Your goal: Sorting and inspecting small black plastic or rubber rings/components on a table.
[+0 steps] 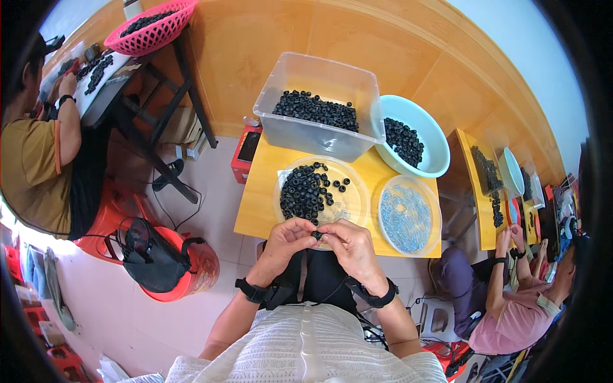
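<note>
My left hand (285,247) and my right hand (350,247) meet at the near edge of the yellow table. Between their fingertips they pinch a small black round part (317,235); whether a second small piece is also held is hidden. Just beyond my fingers lies a round clear tray (355,203) with a heap of black ring-shaped parts (302,191), a few of them scattered to its right. To the right of my right hand, another round clear tray (437,235) carries many thin, shiny, pale-blue and silvery pieces (405,218).
Behind the trays stand a clear plastic bin (319,142) and a pale-blue basin (437,156), both holding black parts. A red box (241,167) adjoins the table's left side. People work at left (38,172) and right (511,319). A red bucket (203,271) with a black bag stands left.
</note>
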`<state>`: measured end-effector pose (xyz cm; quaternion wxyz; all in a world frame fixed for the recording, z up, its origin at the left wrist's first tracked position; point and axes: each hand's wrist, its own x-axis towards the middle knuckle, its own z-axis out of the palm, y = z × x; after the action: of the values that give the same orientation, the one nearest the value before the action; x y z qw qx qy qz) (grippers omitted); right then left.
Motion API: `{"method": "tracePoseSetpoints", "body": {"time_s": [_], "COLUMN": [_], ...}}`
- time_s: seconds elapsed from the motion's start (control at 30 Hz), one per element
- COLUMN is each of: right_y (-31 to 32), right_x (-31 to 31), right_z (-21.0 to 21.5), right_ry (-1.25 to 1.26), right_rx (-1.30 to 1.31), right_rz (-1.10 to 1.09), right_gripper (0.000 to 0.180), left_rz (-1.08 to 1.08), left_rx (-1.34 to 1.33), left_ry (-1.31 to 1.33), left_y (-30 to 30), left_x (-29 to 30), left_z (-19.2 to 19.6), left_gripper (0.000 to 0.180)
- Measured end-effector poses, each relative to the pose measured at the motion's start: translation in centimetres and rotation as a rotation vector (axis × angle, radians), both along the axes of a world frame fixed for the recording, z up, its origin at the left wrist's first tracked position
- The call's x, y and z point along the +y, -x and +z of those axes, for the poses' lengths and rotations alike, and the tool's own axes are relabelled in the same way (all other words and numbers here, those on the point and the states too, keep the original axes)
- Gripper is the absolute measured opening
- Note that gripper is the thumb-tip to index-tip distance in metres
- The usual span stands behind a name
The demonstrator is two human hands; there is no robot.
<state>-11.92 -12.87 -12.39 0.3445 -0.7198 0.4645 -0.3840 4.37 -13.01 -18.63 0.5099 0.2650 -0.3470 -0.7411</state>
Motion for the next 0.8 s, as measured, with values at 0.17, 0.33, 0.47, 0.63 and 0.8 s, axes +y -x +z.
{"method": "tracePoseSetpoints", "body": {"time_s": [0.17, 0.33, 0.47, 0.63, 0.8], "right_y": [-0.4, -0.5, -0.3, -0.4, -0.7], "right_x": [0.7, 1.0, 0.7, 0.8, 0.9], "right_z": [0.8, 0.9, 1.6, 1.6, 1.5], "right_ry": [0.152, 0.185, 0.197, 0.158, 0.131], "right_rx": [0.15, 0.196, 0.167, 0.165, 0.243], "right_rz": [-0.056, -0.103, -0.105, -0.075, -0.078], "right_gripper": [0.015, 0.012, 0.013, 0.014, 0.014], "left_rz": [0.007, 0.044, 0.058, 0.065, 0.057], "left_rx": [-0.024, -0.046, -0.065, -0.048, -0.081], "left_ry": [0.004, 0.022, 0.05, 0.031, 0.072], "left_y": [0.5, 0.8, 0.6, 0.5, 0.5], "left_x": [0.1, 0.1, 0.0, 0.0, 0.0], "left_z": [0.2, -0.2, -0.2, -0.2, -0.4], "left_gripper": [0.019, 0.018, 0.018, 0.018, 0.019]}}
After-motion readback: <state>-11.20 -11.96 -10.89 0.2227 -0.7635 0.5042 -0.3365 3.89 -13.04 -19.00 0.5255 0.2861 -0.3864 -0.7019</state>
